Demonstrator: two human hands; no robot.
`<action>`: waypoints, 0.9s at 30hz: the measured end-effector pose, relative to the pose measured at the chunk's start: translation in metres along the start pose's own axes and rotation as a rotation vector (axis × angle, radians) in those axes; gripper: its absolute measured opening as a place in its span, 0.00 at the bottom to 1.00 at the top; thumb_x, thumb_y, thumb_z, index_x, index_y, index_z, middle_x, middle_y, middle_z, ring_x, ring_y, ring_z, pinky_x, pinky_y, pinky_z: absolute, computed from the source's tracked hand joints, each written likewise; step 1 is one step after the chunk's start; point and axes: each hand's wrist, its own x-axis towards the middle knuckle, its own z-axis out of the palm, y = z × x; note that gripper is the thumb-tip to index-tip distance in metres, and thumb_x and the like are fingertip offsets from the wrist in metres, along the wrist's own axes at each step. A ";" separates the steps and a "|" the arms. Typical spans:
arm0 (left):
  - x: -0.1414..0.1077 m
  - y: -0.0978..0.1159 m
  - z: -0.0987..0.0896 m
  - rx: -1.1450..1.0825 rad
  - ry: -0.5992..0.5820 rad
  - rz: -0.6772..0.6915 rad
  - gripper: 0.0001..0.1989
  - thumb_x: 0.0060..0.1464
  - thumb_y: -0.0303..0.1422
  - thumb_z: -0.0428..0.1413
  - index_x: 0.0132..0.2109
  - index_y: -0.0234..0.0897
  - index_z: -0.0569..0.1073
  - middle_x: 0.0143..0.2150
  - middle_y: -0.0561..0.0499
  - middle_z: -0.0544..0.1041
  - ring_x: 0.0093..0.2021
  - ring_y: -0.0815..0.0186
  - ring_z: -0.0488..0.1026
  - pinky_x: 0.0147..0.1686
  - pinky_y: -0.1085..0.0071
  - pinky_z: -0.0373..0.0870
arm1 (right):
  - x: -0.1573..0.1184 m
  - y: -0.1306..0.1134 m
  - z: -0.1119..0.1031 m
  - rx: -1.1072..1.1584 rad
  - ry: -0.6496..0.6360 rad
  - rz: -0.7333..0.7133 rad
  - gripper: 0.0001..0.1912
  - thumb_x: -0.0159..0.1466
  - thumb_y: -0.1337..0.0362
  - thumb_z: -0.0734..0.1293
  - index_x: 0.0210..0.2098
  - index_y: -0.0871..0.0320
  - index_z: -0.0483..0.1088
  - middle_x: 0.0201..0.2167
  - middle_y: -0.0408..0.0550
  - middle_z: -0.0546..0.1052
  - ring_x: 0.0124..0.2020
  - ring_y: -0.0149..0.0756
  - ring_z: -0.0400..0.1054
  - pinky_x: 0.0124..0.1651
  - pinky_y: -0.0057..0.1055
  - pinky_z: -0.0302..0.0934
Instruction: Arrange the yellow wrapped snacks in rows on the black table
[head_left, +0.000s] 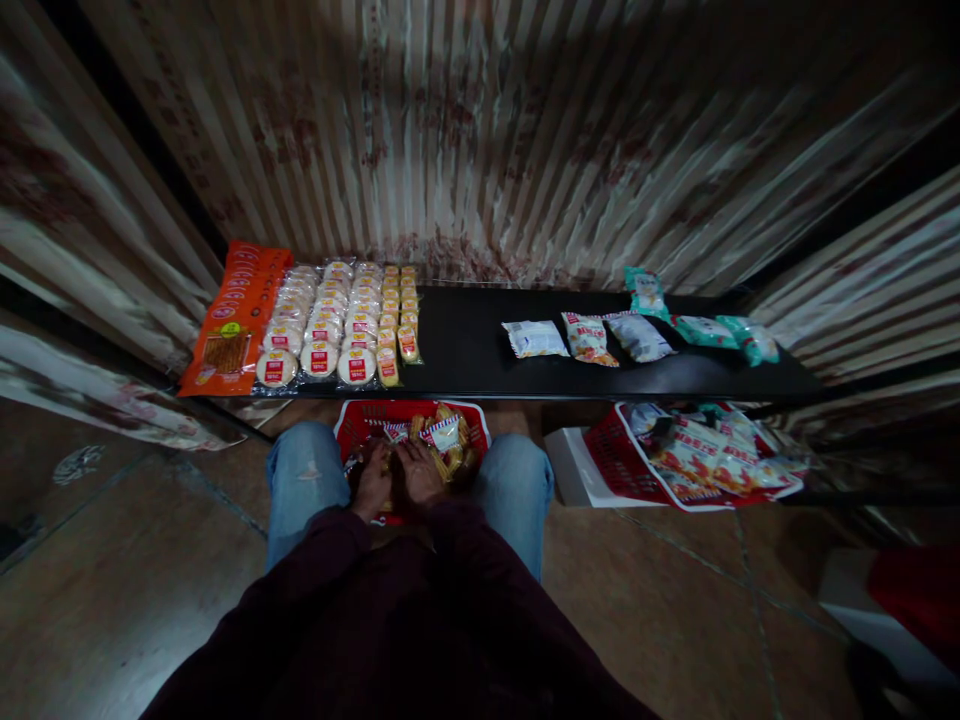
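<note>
A red basket (480, 428) stands between my knees with golden-brown wrapped snacks (459, 462) and white-and-blue packets (441, 434) in it. My left hand (374, 484) reaches down into the basket's left half, among the wrapped snacks. Its fingers are dim and partly hidden, so I cannot tell what they hold, if anything. Close beside it, my right hand (421, 474) lies over the contents with its fingers stretched forward and somewhat apart. No packet shows in its grip. Just beyond the basket runs a black shelf (465, 340).
On the shelf's left are an orange bag (229, 325), rows of wrapped round crackers (319, 360) and small yellow packs (388, 365). White packets (535, 339) and green packets (705, 331) lie rightward. Another red basket (616, 455) of snack bags tilts against a white box (576, 470).
</note>
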 end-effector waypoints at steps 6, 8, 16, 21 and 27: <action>-0.001 0.001 -0.001 -0.055 -0.055 -0.048 0.31 0.43 0.19 0.48 0.58 0.35 0.66 0.60 0.43 0.68 0.62 0.61 0.63 0.63 0.60 0.56 | 0.013 -0.005 0.007 0.021 0.038 0.092 0.23 0.62 0.74 0.58 0.55 0.57 0.68 0.51 0.57 0.75 0.59 0.46 0.60 0.59 0.46 0.53; -0.002 0.004 0.001 -0.095 -0.080 -0.047 0.29 0.45 0.21 0.48 0.57 0.35 0.66 0.58 0.42 0.70 0.61 0.62 0.64 0.62 0.60 0.57 | 0.012 -0.002 0.007 0.035 0.052 0.098 0.22 0.61 0.74 0.58 0.53 0.59 0.69 0.49 0.58 0.76 0.56 0.44 0.62 0.58 0.42 0.55; -0.005 0.012 0.004 -0.224 -0.067 -0.026 0.25 0.48 0.27 0.50 0.56 0.38 0.68 0.59 0.42 0.68 0.56 0.60 0.68 0.43 0.66 0.73 | 0.001 0.013 0.009 0.323 0.357 0.206 0.22 0.56 0.71 0.60 0.50 0.57 0.71 0.46 0.52 0.77 0.49 0.42 0.69 0.56 0.40 0.60; -0.006 0.010 0.004 -0.172 -0.039 -0.116 0.21 0.49 0.31 0.53 0.52 0.39 0.71 0.48 0.45 0.75 0.47 0.63 0.73 0.41 0.67 0.73 | -0.002 0.011 0.010 0.728 0.405 0.423 0.20 0.58 0.65 0.60 0.49 0.57 0.69 0.39 0.49 0.78 0.38 0.38 0.73 0.46 0.38 0.67; -0.009 0.013 0.005 -0.293 -0.102 -0.128 0.23 0.47 0.36 0.57 0.52 0.37 0.70 0.57 0.41 0.70 0.50 0.59 0.71 0.42 0.65 0.73 | -0.009 0.010 0.006 0.898 0.410 0.398 0.17 0.56 0.62 0.63 0.45 0.54 0.71 0.37 0.45 0.78 0.38 0.37 0.72 0.45 0.37 0.68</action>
